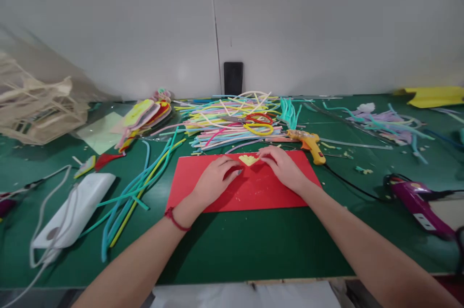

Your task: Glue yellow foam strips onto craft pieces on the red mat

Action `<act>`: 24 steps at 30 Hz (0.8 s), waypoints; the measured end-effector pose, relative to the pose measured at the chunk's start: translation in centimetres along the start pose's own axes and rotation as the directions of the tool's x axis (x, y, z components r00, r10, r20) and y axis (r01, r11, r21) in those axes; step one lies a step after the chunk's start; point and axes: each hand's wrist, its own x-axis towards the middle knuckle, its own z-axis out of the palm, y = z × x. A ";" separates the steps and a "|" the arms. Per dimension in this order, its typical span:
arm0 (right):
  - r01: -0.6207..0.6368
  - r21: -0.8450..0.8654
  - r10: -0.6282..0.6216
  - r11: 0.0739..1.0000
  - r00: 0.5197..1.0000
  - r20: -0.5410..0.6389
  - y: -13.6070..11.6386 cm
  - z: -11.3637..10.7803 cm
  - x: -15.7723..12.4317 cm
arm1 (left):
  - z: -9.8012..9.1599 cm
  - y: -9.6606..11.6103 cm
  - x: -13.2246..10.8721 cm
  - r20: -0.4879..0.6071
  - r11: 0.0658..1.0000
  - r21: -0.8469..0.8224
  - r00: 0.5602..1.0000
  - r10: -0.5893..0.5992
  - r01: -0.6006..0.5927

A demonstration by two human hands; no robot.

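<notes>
A red sheet [250,197] lies flat on the green table, with a small pale-yellow heart-shaped piece [248,159] near its far edge. My left hand [216,177] rests on the sheet left of the heart, thumb and fingers curved with a gap between them and nothing visible inside. On the heart's right side is my right hand [282,165], its fingertips drawn together at the piece's edge. Just beyond the sheet, red-and-yellow-handled scissors [259,126] lie on a pile of pastel strips [213,126]. A yellow glue gun [310,145] lies by the sheet's far right corner.
Blue and yellow strips [141,192] and a white power strip [78,211] with cables lie at left. A purple hair dryer [416,204] is at right. A black phone [233,78] leans on the wall. Stacked coloured shapes [143,117] and a beige stick structure [39,105] stand far left.
</notes>
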 end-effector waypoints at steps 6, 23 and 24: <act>0.032 -0.043 -0.033 0.999 0.999 -0.039 -0.4 0.5 0.1 | -0.1 0.0 0.1 0.009 0.991 -0.119 0.998 -0.062 0.062; 0.192 -0.269 -0.230 0.944 0.966 -0.120 0.7 2.0 0.1 | 2.9 -0.8 4.7 0.034 0.619 -0.727 0.916 -0.400 0.297; 0.198 -0.280 -0.236 0.939 0.966 -0.109 0.7 2.0 0.1 | 3.2 -0.6 4.5 0.028 0.605 -0.741 0.914 -0.405 0.291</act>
